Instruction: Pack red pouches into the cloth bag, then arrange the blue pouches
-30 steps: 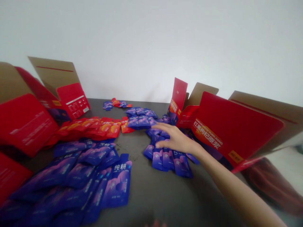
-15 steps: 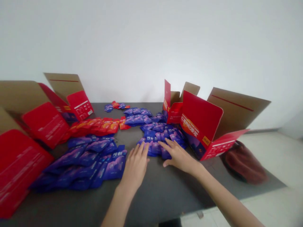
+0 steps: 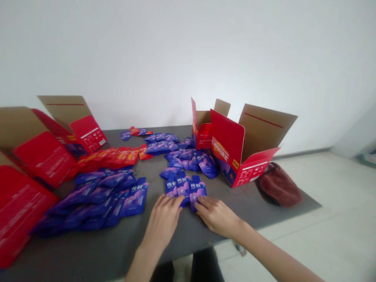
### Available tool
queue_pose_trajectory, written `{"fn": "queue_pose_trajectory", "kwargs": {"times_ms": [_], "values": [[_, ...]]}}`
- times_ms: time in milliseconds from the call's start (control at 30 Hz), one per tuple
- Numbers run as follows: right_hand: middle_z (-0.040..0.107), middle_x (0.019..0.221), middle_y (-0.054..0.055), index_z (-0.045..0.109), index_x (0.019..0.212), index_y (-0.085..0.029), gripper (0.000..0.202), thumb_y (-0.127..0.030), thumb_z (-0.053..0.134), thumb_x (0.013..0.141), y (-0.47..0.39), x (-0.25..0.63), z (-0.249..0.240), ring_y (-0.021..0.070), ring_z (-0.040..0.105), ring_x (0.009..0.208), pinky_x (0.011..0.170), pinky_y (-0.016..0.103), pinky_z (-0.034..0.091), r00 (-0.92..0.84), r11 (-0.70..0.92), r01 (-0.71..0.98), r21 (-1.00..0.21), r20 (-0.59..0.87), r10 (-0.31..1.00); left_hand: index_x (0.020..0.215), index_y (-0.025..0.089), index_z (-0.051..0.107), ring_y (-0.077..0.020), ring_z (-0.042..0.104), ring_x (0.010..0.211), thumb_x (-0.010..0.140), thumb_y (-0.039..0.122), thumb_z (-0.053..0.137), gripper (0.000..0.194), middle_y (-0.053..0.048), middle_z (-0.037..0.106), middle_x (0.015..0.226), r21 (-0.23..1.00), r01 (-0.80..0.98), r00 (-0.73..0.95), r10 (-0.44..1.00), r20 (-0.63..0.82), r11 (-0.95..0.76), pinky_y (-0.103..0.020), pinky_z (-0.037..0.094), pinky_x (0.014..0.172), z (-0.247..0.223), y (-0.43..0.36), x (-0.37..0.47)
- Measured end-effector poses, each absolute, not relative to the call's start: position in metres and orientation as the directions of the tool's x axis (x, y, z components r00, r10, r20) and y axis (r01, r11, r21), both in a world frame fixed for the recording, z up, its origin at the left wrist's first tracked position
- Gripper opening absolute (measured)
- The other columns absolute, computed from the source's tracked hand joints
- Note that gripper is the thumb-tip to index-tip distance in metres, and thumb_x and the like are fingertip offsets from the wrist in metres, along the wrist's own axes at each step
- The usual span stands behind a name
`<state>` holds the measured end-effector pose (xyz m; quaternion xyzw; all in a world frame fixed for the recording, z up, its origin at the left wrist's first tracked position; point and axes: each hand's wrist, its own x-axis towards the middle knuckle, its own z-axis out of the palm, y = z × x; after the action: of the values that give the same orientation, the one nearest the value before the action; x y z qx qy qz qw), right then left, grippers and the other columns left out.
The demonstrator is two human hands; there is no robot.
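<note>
Lower centre of frame: three purple pouches (image 3: 182, 186) lie in a row on the surface (image 3: 186, 233), left hand (image 3: 164, 216) and right hand (image 3: 216, 215) at their lower edges, fingers bent, grip unclear; apparently aligning them, next move calling for even inward pressure.

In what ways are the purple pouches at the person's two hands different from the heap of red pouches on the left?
The purple pouches show three in a row; the red heap has many, overlapping. The left hand and right hand touch the purple pouches; neither touches the red heap. Both lie on the dark table.
</note>
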<state>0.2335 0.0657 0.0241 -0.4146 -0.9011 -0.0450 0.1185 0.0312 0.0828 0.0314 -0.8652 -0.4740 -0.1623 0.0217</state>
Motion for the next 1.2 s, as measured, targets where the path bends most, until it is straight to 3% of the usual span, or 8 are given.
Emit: {"fn": "queue_pose_trajectory", "kwargs": {"times_ms": [100, 167, 333, 500, 633, 833, 1000, 1200], "values": [[0.063, 0.107, 0.019, 0.055, 0.116, -0.008, 0.031, -0.012, 0.041, 0.087, 0.039, 0.236, 0.017, 0.0248, 0.06, 0.102, 0.089, 0.037, 0.049, -0.728, 0.724, 0.669, 0.169, 0.343, 0.593, 0.112, 0.022, 0.052, -0.0217, 0.058, 0.097, 0.084, 0.021, 0.049, 0.028, -0.005, 0.065, 0.1, 0.194, 0.846, 0.413, 0.84, 0.351, -0.497, -0.038, 0.045, 0.089, 0.023, 0.071, 0.022], [0.064, 0.105, 0.02, 0.057, 0.114, -0.008, 0.032, -0.008, 0.041, 0.086, 0.029, 0.24, 0.013, 0.0264, 0.061, 0.101, 0.087, 0.039, 0.051, -0.734, 0.731, 0.653, 0.199, 0.404, 0.546, 0.118, 0.02, 0.047, -0.0241, 0.051, 0.112, 0.084, 0.029, 0.051, 0.035, -0.009, 0.057, 0.118, 0.223, 0.854, 0.361, 0.845, 0.395, -0.47, -0.04, 0.043, 0.094, 0.018, 0.073, 0.016], [0.063, 0.106, 0.022, 0.058, 0.113, -0.006, 0.034, -0.007, 0.042, 0.083, 0.031, 0.249, 0.009, 0.0289, 0.061, 0.099, 0.084, 0.041, 0.053, -0.666, 0.653, 0.732, 0.194, 0.406, 0.626, 0.126, 0.023, 0.046, -0.0266, 0.043, 0.122, 0.087, 0.037, 0.046, 0.042, -0.009, 0.049, 0.132, 0.208, 0.864, 0.402, 0.877, 0.262, -0.458, -0.043, 0.039, 0.099, 0.008, 0.088, 0.007], [0.058, 0.118, 0.015, 0.061, 0.107, -0.014, 0.027, -0.026, 0.044, 0.09, 0.047, 0.239, 0.025, 0.0253, 0.056, 0.108, 0.096, 0.04, 0.045, -0.577, 0.605, 0.795, 0.034, 0.348, 0.739, 0.128, 0.026, 0.044, -0.0261, 0.039, 0.126, 0.088, 0.039, 0.042, 0.042, -0.006, 0.047, 0.134, 0.219, 0.874, 0.39, 0.895, 0.218, -0.434, -0.049, 0.036, 0.1, 0.001, 0.075, -0.004], [0.037, 0.138, 0.019, 0.051, 0.123, -0.016, 0.047, -0.046, 0.048, 0.086, 0.07, 0.218, 0.048, 0.0295, 0.036, 0.128, 0.102, 0.048, 0.035, -0.544, 0.607, 0.791, -0.08, 0.36, 0.758, 0.128, 0.024, 0.045, -0.0244, 0.037, 0.127, 0.088, 0.038, 0.042, 0.043, -0.006, 0.046, 0.135, 0.214, 0.874, 0.396, 0.895, 0.205, -0.436, -0.049, 0.033, 0.101, -0.005, 0.064, -0.015], [0.054, 0.122, 0.017, 0.048, 0.124, -0.009, 0.043, -0.027, 0.055, 0.085, 0.093, 0.192, 0.04, 0.0244, 0.051, 0.115, 0.094, 0.034, 0.045, -0.627, 0.651, 0.737, -0.179, 0.178, 0.758, 0.126, 0.026, 0.048, -0.0257, 0.04, 0.125, 0.087, 0.039, 0.044, 0.041, -0.005, 0.05, 0.131, 0.172, 0.877, 0.415, 0.888, 0.199, -0.449, -0.049, 0.037, 0.099, -0.006, 0.061, -0.025], [0.052, 0.126, 0.016, 0.05, 0.124, -0.013, 0.049, -0.044, 0.047, 0.087, 0.073, 0.195, 0.034, 0.025, 0.049, 0.118, 0.099, 0.037, 0.04, -0.639, 0.682, 0.694, -0.231, 0.239, 0.732, 0.131, 0.023, 0.04, -0.0246, 0.038, 0.126, 0.088, 0.042, 0.041, 0.047, -0.007, 0.042, 0.138, 0.173, 0.876, 0.377, 0.862, 0.339, -0.451, -0.046, 0.036, 0.101, -0.007, 0.061, -0.026], [0.043, 0.136, 0.015, 0.051, 0.125, -0.016, 0.045, -0.042, 0.044, 0.089, 0.083, 0.206, 0.055, 0.0218, 0.04, 0.126, 0.103, 0.033, 0.034, -0.542, 0.601, 0.695, -0.396, 0.261, 0.799, 0.134, 0.021, 0.034, -0.0236, 0.035, 0.128, 0.087, 0.044, 0.042, 0.053, -0.008, 0.045, 0.135, 0.201, 0.836, 0.438, 0.842, 0.316, -0.511, -0.043, 0.037, 0.101, -0.008, 0.067, -0.017]]}}
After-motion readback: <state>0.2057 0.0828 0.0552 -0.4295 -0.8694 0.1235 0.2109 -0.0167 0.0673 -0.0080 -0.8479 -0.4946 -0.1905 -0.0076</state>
